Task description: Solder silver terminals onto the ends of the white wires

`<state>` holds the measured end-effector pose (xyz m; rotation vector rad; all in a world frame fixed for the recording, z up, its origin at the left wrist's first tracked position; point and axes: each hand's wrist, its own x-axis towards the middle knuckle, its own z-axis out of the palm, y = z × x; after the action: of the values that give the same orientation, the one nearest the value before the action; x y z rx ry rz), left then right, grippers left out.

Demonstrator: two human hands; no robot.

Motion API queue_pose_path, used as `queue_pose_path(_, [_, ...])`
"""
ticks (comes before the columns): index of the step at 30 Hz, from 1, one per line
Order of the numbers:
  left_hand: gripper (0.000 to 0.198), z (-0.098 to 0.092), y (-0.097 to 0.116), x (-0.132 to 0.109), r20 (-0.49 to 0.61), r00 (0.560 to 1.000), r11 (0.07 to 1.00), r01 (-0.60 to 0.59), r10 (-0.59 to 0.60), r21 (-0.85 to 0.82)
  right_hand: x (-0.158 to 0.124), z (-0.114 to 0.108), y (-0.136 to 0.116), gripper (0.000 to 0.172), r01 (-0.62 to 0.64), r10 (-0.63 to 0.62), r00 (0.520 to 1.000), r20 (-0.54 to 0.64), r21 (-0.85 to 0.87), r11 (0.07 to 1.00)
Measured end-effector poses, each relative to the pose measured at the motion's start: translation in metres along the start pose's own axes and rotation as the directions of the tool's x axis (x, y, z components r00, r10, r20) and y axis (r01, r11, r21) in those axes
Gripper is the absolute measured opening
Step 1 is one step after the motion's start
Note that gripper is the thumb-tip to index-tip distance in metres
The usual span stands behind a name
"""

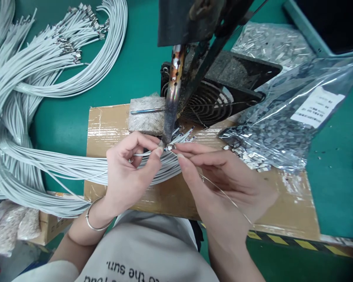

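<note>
We find the white cable [143, 154] near mid-frame, its end close by the tip of the soldering iron [175, 88], which stands at 12 o'clock; contact, we cannot tell. Left hand [129, 170]: grip pinching this cable. Right hand [223, 182]: grip grasping a thin wire [228, 197], which trails toward 4 o'clock. Farther out we note a cable bundle [73, 166] at 9 o'clock, a black fan [211, 100] between 1 and 2, a plastic bag [282, 129] of small parts toward 3, and cardboard [285, 209] underneath, on the green surface [335, 188].
</note>
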<state>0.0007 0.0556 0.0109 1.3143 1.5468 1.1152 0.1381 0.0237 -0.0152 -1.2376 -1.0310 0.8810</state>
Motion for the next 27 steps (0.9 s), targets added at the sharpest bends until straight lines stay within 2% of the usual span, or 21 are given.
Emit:
queue_pose_path(14, [0.014, -0.0036, -0.0044, -0.002, 0.015, 1.0, 1.0, -0.026, 0.026, 0.001, -0.0015, 0.0011, -0.0003, 0.019, 0.037, -0.038, 0.999, -0.006, -0.074, 0.997])
queue_pose_path(27, [0.016, -0.0022, -0.0058, -0.0027, 0.014, 0.999, 0.999, -0.039, 0.039, 0.003, -0.0014, 0.0022, 0.0032, 0.021, 0.029, -0.029, 1.0, 0.011, -0.032, 0.999])
